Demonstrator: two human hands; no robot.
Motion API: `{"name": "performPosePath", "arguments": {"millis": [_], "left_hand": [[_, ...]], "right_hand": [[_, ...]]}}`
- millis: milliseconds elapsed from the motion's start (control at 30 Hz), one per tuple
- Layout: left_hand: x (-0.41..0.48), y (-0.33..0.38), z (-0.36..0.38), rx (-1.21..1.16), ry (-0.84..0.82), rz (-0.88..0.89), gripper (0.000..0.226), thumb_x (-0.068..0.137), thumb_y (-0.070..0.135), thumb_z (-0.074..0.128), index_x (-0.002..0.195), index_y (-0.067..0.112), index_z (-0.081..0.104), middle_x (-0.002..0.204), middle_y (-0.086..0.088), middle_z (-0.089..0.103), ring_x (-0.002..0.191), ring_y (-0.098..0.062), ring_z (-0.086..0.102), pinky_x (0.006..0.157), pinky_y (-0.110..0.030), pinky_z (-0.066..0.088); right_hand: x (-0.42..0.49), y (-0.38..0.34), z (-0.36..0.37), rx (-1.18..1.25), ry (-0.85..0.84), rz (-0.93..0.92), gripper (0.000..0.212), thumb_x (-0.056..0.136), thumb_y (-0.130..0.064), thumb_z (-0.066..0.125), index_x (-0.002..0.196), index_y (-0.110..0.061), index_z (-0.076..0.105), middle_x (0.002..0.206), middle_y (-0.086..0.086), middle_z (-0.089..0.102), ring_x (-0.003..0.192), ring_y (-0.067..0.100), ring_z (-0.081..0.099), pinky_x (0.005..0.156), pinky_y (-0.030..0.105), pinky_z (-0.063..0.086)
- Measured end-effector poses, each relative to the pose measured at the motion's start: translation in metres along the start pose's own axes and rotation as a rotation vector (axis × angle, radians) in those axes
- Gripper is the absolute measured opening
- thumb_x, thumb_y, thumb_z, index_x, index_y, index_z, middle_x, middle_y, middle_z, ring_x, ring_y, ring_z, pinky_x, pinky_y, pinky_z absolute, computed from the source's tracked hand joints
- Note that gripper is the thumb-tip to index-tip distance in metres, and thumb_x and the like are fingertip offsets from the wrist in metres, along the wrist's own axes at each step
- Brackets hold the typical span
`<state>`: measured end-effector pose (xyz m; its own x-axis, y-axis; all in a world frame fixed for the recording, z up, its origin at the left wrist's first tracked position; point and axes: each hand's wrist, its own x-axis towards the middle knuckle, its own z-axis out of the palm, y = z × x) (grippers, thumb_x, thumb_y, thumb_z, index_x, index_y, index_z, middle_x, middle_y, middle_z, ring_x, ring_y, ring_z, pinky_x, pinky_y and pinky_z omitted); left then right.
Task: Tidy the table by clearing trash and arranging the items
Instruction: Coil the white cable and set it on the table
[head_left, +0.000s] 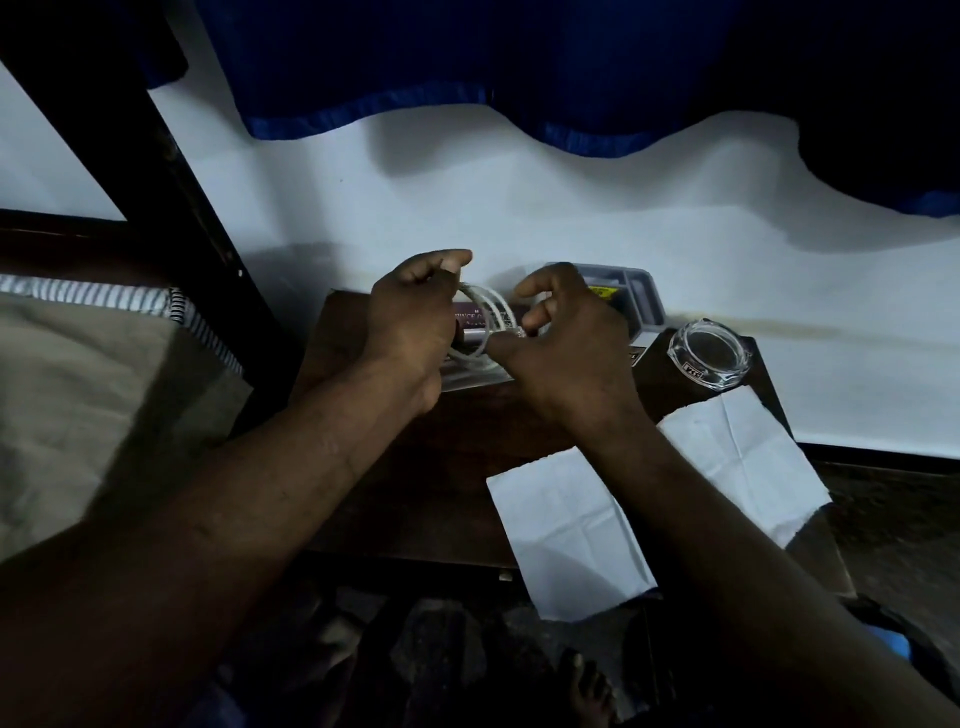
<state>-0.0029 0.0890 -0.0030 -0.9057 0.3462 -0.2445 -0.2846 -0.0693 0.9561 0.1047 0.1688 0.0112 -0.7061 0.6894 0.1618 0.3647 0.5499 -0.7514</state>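
Note:
Both my hands are raised over the back of a small dark wooden table. My left hand grips a coiled white cable, holding its loops. My right hand pinches the cable's end between thumb and forefinger. Under the hands lies a book or box with a purple cover, mostly hidden. A white sheet of paper with fold creases lies at the table's front right, partly under my right forearm.
A clear glass ashtray stands at the back right of the table. A grey plastic tray sits against the white wall. A bed with a beige sheet is at the left. Blue curtains hang above.

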Motion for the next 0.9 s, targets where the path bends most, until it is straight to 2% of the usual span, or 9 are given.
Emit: {"name": "performPosePath", "arguments": {"millis": [67, 133, 200, 267, 333, 400, 500, 667, 900], "left_hand": [[0.003, 0.001, -0.001, -0.025, 0.057, -0.023, 0.021, 0.103, 0.020, 0.059, 0.089, 0.017, 0.075, 0.085, 0.001, 0.069, 0.075, -0.015, 0.063, 0.073, -0.032, 0.054], [0.006, 0.002, -0.002, -0.034, 0.078, -0.022, 0.021, 0.101, 0.025, 0.063, 0.089, 0.010, 0.069, 0.081, -0.006, 0.065, 0.069, -0.016, 0.061, 0.069, -0.030, 0.052], [0.006, 0.004, -0.004, -0.033, 0.042, -0.025, 0.029, 0.096, 0.029, 0.071, 0.104, 0.002, 0.065, 0.094, -0.019, 0.065, 0.082, -0.025, 0.061, 0.080, -0.040, 0.054], [0.007, 0.006, -0.007, 0.026, 0.003, -0.035, 0.043, 0.091, 0.028, 0.077, 0.119, -0.002, 0.064, 0.116, -0.023, 0.069, 0.101, -0.035, 0.067, 0.095, -0.050, 0.054], [0.007, 0.007, -0.009, 0.066, -0.028, 0.015, 0.023, 0.092, 0.023, 0.076, 0.100, 0.001, 0.072, 0.099, -0.016, 0.072, 0.092, -0.033, 0.068, 0.087, -0.047, 0.054], [0.006, 0.008, -0.009, 0.078, -0.020, 0.031, 0.018, 0.095, 0.021, 0.072, 0.083, 0.008, 0.073, 0.079, -0.008, 0.067, 0.078, -0.027, 0.062, 0.074, -0.040, 0.050], [0.003, 0.008, -0.011, 0.054, -0.012, 0.027, 0.018, 0.098, 0.013, 0.063, 0.089, 0.006, 0.076, 0.067, -0.002, 0.065, 0.065, -0.018, 0.062, 0.063, -0.028, 0.047], [0.003, 0.010, -0.014, 0.074, -0.064, 0.025, 0.029, 0.099, 0.004, 0.052, 0.082, 0.010, 0.074, 0.066, -0.004, 0.066, 0.052, -0.011, 0.059, 0.051, -0.025, 0.039], [0.006, 0.011, -0.016, -0.052, -0.033, -0.078, 0.028, 0.100, 0.007, 0.048, 0.089, 0.012, 0.074, 0.067, 0.000, 0.060, 0.052, -0.015, 0.058, 0.044, -0.017, 0.040]], "right_hand": [[-0.002, -0.005, 0.003, 0.113, -0.053, 0.111, 0.041, 0.069, -0.027, 0.084, 0.104, -0.025, 0.063, 0.079, -0.011, 0.067, 0.067, -0.002, 0.065, 0.056, 0.010, 0.047], [-0.001, -0.007, 0.004, 0.304, -0.150, 0.255, 0.032, 0.071, -0.020, 0.081, 0.100, -0.021, 0.066, 0.081, -0.004, 0.072, 0.063, 0.003, 0.070, 0.055, 0.021, 0.053], [0.000, -0.006, 0.002, 0.487, -0.210, 0.345, 0.021, 0.076, -0.008, 0.078, 0.094, -0.016, 0.070, 0.077, 0.001, 0.073, 0.057, 0.009, 0.069, 0.047, 0.020, 0.049], [0.003, -0.004, -0.003, 0.516, -0.209, 0.350, 0.015, 0.079, -0.003, 0.078, 0.089, -0.014, 0.073, 0.070, -0.001, 0.071, 0.053, 0.007, 0.064, 0.045, 0.018, 0.045], [0.006, -0.002, -0.007, 0.519, -0.195, 0.346, 0.015, 0.081, -0.003, 0.078, 0.091, -0.013, 0.074, 0.067, -0.003, 0.070, 0.051, 0.005, 0.062, 0.046, 0.018, 0.045], [0.008, -0.001, -0.010, 0.554, -0.199, 0.346, 0.018, 0.082, -0.002, 0.078, 0.094, -0.014, 0.073, 0.070, -0.002, 0.070, 0.052, 0.005, 0.059, 0.048, 0.020, 0.046], [0.009, -0.001, -0.012, 0.615, -0.243, 0.323, 0.020, 0.083, -0.002, 0.075, 0.094, -0.018, 0.069, 0.080, 0.002, 0.069, 0.057, 0.009, 0.055, 0.051, 0.022, 0.044], [0.012, -0.001, -0.012, 0.652, -0.229, 0.339, 0.022, 0.089, -0.002, 0.073, 0.104, -0.017, 0.073, 0.081, -0.005, 0.072, 0.064, 0.008, 0.059, 0.057, 0.021, 0.049], [0.009, -0.005, 0.000, 0.835, -0.271, 0.369, 0.013, 0.086, 0.000, 0.077, 0.094, -0.008, 0.069, 0.071, 0.002, 0.072, 0.061, 0.016, 0.070, 0.059, 0.022, 0.059]]}}
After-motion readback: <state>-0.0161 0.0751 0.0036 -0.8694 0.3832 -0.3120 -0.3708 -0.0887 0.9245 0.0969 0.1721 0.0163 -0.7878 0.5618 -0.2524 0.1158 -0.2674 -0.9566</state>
